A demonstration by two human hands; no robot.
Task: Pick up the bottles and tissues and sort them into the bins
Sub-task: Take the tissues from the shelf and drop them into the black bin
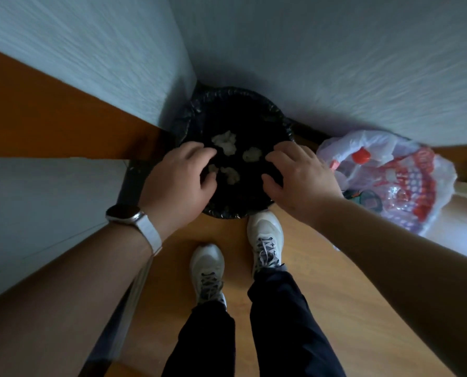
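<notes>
1. At the corner where two pale walls meet, a person stands over a black-lined bin [254,95] with both hands above its mouth.
2. On the near-left side, the left hand [180,180] has its fingers bent downward over the rim; a watch [125,213] on a white strap sits on that wrist. A small white scrap [212,167] shows between fingertips and thumb. Whether it is pinched or lies below in the bin cannot be told.
3. Opposite it, the right hand [303,176] has its fingers spread and loosely bent over the near-right rim. Nothing shows in its grasp, though the palm faces away from the camera.
4. Crumpled tissues [225,142] lie as several pale wads in the dark bottom of the bin, between the two hands. The hands cover part of the near rim.
5. Just right of the bin, a thin plastic bag [417,186] with red print sits on the wooden floor [322,281]. It holds bottles [361,157] — only one red-capped top is plain, the rest blurred behind the film and impossible to count.
6. Two white shoes [208,265] and dark trouser legs stand below; both forearms are cut off by the frame's lower edges.
</notes>
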